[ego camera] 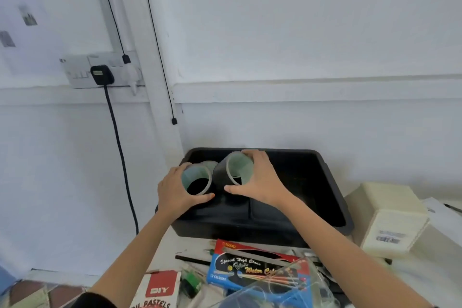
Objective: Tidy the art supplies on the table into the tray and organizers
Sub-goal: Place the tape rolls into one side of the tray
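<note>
Your left hand [175,190] grips a cup [197,180], fingers [200,199] curled round it. Right hand [260,180] grips a tilted cup [235,170] just beside, both at the tray's [312,182] left end. Paint box [250,270] on desk [190,247], nearer you than the fingers

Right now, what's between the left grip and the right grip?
Two black cups, seen in the head view: the left grip holds the left cup, the right grip holds the right cup, over the black tray. A third cup peeks behind them.
</note>
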A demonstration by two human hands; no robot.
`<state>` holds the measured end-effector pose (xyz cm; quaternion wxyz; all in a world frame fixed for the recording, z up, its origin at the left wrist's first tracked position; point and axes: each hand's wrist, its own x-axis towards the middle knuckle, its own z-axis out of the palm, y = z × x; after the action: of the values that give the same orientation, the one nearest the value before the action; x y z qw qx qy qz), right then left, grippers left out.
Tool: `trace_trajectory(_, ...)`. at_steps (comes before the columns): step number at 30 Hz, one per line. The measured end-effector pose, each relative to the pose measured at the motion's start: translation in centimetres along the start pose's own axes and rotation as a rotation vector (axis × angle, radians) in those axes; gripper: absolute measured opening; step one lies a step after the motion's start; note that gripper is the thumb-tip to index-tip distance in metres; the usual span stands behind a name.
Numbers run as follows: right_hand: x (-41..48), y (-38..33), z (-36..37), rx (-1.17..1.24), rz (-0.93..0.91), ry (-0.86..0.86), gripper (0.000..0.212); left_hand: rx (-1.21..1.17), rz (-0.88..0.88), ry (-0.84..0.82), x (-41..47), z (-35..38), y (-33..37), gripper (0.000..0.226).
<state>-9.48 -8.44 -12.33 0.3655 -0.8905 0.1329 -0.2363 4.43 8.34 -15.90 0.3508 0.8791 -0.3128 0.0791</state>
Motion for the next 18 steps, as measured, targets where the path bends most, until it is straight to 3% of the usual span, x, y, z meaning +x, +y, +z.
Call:
trace_trajectory(9, 3.8, 1.4, 2.3, -0.485, -0.025, -0.330, 0.095, 0.197, 0.125, -0.283, 2.2, 2.2, -3.9, 0.106)
trace_trajectory(13, 4.9, 1.1, 3.0, -0.617, -0.053, -0.427, 0.098, 0.203, 0.143, -0.412, 3.1, 3.4, -4.5, 0.110)
trace_trajectory(18, 5.4, 0.6, 2.9, -0.669, -0.029, -0.482, 0.095, 0.194, 0.127, -0.445, 3.9, 4.1, -5.6, 0.107)
